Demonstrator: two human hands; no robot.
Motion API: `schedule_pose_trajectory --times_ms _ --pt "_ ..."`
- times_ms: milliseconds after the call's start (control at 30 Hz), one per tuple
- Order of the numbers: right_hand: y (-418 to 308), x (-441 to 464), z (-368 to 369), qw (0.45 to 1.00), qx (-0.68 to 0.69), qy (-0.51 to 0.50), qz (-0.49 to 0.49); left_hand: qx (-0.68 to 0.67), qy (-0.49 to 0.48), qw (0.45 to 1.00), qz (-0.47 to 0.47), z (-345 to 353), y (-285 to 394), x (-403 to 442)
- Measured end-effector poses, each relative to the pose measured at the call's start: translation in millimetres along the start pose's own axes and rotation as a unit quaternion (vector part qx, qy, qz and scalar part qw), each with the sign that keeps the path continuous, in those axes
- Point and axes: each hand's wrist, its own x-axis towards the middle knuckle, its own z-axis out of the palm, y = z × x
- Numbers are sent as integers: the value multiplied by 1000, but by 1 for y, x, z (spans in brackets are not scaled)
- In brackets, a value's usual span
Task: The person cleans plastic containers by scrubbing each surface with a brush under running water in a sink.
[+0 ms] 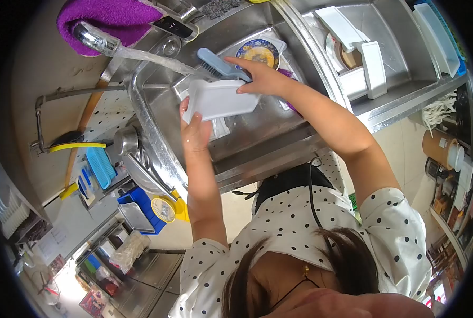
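Observation:
My left hand point(197, 131) is closed on one end of a white plastic tray point(223, 99), its thumb on the near edge. The tray is held tilted above the left sink basin point(247, 143). My right hand point(265, 78) grips the handle of a blue scrub brush point(213, 62), whose bristles face down just above the tray's far edge. Water point(157, 60) streams from the faucet point(95, 40) towards the brush and tray. Beyond my right hand, a plate with a blue patterned rim point(274, 49) lies in the basin, with something purple partly hidden beside it.
The right basin point(398, 32) holds several white pieces, including a long white tray point(374, 69) and a round dish. A metal divider point(321, 63) separates the basins. A purple towel point(109, 21) hangs around the faucet. Metal pans point(128, 140) and a blue bin point(141, 209) stand at left.

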Motion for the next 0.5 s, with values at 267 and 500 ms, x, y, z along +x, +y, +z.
schedule_pose_trajectory --times_ms 267,500 --pt "-41 18 0 960 -276 33 -22 557 -60 828 9 29 35 23" --pt "-64 -36 31 946 -252 148 -141 548 -2 831 92 29 0 39"
